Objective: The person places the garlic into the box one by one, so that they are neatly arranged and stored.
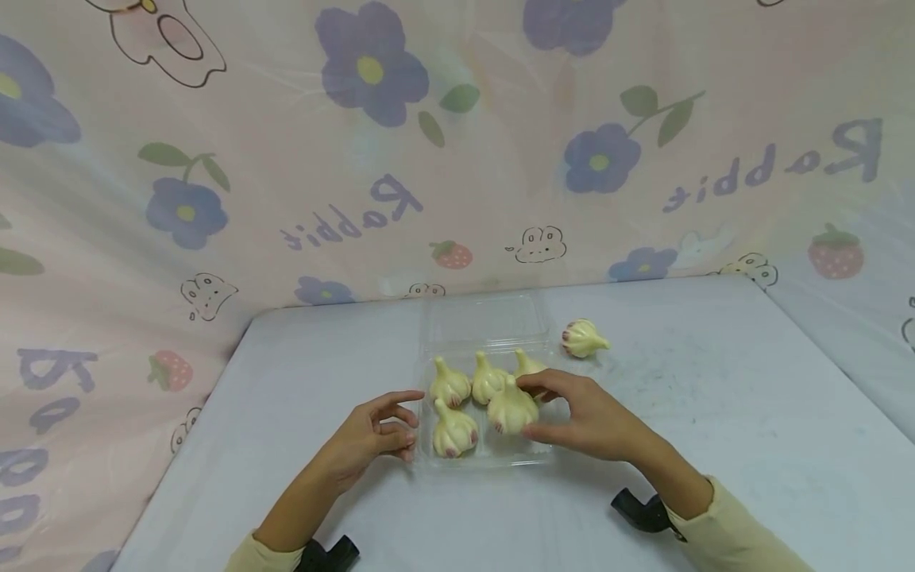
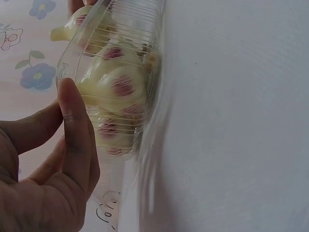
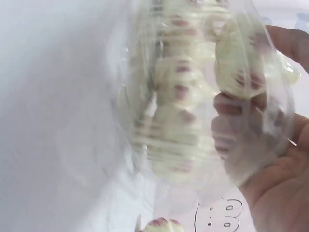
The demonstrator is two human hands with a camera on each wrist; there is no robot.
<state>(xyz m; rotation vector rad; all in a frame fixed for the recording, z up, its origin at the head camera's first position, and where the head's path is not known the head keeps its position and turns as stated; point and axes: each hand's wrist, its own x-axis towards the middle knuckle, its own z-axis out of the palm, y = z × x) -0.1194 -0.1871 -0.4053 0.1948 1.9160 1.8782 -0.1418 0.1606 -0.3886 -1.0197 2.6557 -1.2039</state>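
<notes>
My right hand (image 1: 589,413) pinches a pale yellow garlic bulb (image 1: 512,409) with its neck pointing up, over the right front part of a clear plastic clamshell box (image 1: 515,458). Through the box wall in the right wrist view, this garlic bulb (image 3: 236,67) shows between the fingers, tilted on its side. Several other bulbs sit in the box: a row along the back and one garlic bulb (image 1: 454,430) at front left. My left hand (image 1: 364,437) is at the box's left side, fingers loosely bent, a fingertip right at the rim in the left wrist view.
The transparent lid (image 1: 486,318) lies folded back behind the box. One loose garlic bulb (image 1: 584,338) lies on the white table (image 1: 700,397) to the lid's right. A patterned curtain (image 1: 493,159) hangs behind the table. Black wrist devices (image 1: 639,510) sit under both wrists.
</notes>
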